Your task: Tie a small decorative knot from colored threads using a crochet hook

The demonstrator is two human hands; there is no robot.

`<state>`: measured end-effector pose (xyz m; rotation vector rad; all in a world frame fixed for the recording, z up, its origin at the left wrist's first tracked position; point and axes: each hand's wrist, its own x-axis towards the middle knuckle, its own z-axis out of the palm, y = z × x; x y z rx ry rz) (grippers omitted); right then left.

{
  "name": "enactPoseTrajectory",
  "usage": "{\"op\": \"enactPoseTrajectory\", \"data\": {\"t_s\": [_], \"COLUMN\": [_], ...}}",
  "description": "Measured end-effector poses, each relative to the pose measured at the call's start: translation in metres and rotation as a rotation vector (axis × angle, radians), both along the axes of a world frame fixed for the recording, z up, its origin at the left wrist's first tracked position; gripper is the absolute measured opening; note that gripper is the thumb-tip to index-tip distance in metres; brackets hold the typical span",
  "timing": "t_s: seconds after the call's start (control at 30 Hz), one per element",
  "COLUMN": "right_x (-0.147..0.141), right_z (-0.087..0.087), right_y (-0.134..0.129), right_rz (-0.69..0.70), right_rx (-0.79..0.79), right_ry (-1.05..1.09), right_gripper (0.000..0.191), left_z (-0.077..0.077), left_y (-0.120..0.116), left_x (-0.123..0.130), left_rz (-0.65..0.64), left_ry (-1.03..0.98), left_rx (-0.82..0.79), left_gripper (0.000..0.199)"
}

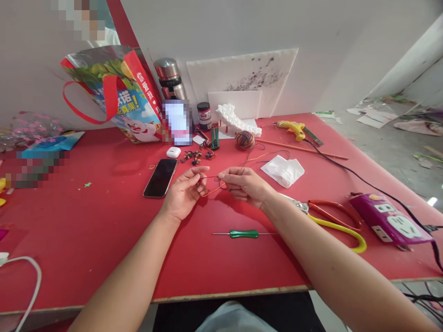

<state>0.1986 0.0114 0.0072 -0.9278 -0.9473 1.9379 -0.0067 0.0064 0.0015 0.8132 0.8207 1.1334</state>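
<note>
My left hand (185, 191) and my right hand (245, 185) are raised close together over the red table. Both pinch a thin multicoloured yarn (214, 189), dark along one stretch and orange along another, which spans the small gap between them. Beyond my right hand, loose yarn trails towards a yarn ball (244, 139) in dark and bright colours. Several small knotted yarn pieces (196, 157) lie past my left hand. Nearer to me rests a green-handled tool (244, 234) with a thin metal shaft at each end.
A black phone (161, 178) lies left of my hands, near a white earbud case (173, 152). To the right are a crumpled white tissue (284, 171), scissors with red and yellow handles (335, 226), a purple box (391, 219) and a yellow glue gun (292, 129) with its cord.
</note>
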Motion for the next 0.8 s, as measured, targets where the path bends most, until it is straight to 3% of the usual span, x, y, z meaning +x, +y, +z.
{"op": "enactPoseTrajectory", "data": {"t_s": [0.23, 0.43, 0.67, 0.8], "right_x": [0.003, 0.004, 0.000, -0.010], "right_z": [0.002, -0.002, -0.006, 0.000], "right_y": [0.001, 0.004, 0.005, -0.006], "right_rz": [-0.008, -0.100, -0.194, -0.141], "right_rx": [0.027, 0.030, 0.056, 0.163], "right_ry": [0.053, 0.042, 0.009, -0.049], "right_gripper": [0.034, 0.036, 0.043, 0.043], "left_z": [-0.004, -0.001, 0.000, -0.001], "left_y": [0.003, 0.005, -0.001, -0.004], "left_x": [-0.003, -0.008, -0.006, 0.001], "left_rz": [0.089, 0.152, 0.005, -0.034], "left_ry": [-0.118, -0.262, -0.269, -0.229], "left_rx": [-0.065, -0.147, -0.070, -0.058], "left_gripper": [0.021, 0.021, 0.030, 0.033]}}
